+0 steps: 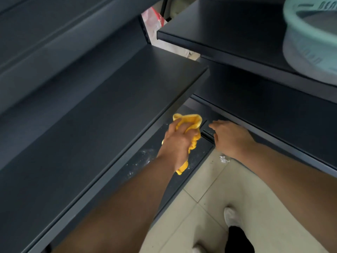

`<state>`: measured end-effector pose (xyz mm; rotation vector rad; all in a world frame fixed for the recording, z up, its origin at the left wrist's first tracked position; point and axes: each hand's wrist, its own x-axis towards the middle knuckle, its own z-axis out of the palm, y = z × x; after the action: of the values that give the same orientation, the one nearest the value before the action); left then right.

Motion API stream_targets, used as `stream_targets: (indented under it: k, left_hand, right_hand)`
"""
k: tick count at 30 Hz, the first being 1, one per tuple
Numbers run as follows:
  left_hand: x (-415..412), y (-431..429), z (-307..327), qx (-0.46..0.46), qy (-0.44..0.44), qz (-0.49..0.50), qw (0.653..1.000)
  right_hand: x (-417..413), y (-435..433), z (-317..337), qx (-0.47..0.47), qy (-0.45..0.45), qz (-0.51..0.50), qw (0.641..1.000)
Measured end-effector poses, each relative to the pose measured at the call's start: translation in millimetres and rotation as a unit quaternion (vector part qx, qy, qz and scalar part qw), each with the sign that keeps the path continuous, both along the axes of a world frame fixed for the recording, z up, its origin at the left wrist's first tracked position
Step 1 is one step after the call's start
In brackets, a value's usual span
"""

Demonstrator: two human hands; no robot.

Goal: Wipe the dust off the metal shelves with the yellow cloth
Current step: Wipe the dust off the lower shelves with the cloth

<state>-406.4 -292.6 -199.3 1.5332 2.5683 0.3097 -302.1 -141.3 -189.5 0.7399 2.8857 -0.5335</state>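
Plainly, the left hand (179, 141) clenches the bunched cloth (189, 120) on the bottom shelf (138, 172), beside white dust (144, 156); the right hand (231, 137) hovers slack-fingered, holding nothing, by the neighbouring ledge; so wadded, the cloth may skip specks or push them onto the floor (209, 189). Count: one cloth, two hands, one basin (310, 42), two shoes (230, 216).

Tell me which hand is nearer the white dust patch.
Left. The left hand, gripping the cloth, is just beside the dust; the right hand lies farther right.
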Motion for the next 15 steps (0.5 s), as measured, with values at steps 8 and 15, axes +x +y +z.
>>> stream_targets:
  k: [8,15]
  left_hand:
    - [-15,-6,-65,-0.067,-0.122,0.154,0.978]
    - [-49,35,-126,-0.076,-0.134,0.193,0.969]
  right_hand:
    - [-10,5,-56,-0.004,-0.029,0.045,0.999]
    - [-33,34,-122,-0.011,-0.039,0.068,0.997]
